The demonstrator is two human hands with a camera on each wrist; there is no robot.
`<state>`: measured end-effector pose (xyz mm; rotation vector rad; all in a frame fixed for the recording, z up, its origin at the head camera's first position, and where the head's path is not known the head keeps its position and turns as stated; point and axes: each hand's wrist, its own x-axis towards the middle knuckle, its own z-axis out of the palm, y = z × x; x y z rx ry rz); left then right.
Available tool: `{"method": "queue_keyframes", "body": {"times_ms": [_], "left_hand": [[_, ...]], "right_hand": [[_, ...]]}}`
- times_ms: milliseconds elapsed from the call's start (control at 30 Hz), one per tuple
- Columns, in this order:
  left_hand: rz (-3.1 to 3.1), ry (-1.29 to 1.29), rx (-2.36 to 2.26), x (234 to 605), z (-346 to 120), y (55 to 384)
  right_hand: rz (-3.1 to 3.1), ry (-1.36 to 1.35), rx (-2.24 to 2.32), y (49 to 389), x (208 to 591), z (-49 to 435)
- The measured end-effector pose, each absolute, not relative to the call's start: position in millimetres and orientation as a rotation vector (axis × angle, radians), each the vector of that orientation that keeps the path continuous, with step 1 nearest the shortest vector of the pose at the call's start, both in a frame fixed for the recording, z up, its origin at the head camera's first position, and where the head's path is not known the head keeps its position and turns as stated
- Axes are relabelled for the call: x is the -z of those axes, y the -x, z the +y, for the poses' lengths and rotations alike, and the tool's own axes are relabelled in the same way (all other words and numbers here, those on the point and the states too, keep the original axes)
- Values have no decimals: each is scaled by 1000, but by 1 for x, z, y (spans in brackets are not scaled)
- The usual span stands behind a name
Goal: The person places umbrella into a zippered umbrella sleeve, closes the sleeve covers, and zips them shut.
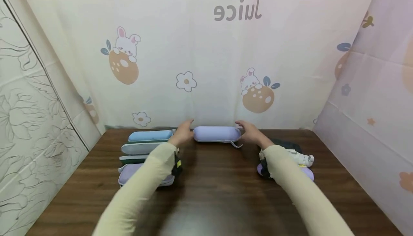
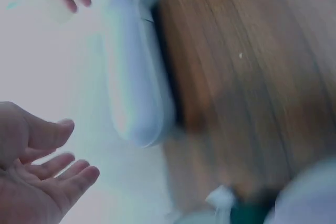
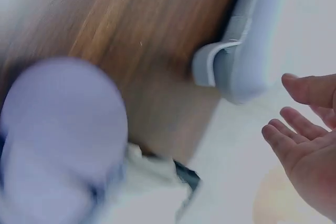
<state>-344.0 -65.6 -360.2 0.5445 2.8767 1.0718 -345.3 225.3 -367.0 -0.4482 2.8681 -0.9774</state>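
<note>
A lavender zip case (image 1: 217, 134) with a rounded, elongated body and a small strap (image 1: 237, 145) lies lengthwise along the table's back edge. At its left end is my left hand (image 1: 183, 134), fingers loosely bent and apart from the case in the left wrist view. My right hand (image 1: 253, 134) is at the other end, beside the strap. Thumb and fingers of the right hand (image 3: 310, 135) are spread, with a gap to the case (image 3: 254, 51) in the right wrist view. Neither hand holds anything.
Left on the wooden table (image 1: 213, 193) lie a light blue case (image 1: 150, 135), a grey case (image 1: 142, 148) and a purple case (image 1: 129, 173). On the right are a white folded item (image 1: 304, 158) and a purple item (image 1: 308, 173), partly behind the sleeve. A printed curtain (image 1: 213, 57) hangs behind.
</note>
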Motion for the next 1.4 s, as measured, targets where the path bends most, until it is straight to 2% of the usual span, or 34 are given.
{"method": "queue_keyframes", "body": {"times_ms": [233, 500, 700, 900, 1100, 1400], "left_hand": [[2771, -856, -1077, 332, -123, 297], [2766, -1029, -888, 349, -192, 257], [2794, -1007, -674, 371, -223, 242], [2852, -963, -554, 383, -239, 234], [2876, -920, -498, 385, -245, 230], [2888, -914, -457, 388, -246, 231]], "right_hand": [[2912, 750, 900, 315, 332, 251], [2939, 810, 796, 268, 318, 284], [2999, 840, 733, 236, 334, 308], [3090, 909, 578, 217, 363, 335], [3220, 936, 298, 206, 389, 352], [3294, 814, 145, 198, 410, 367]]}}
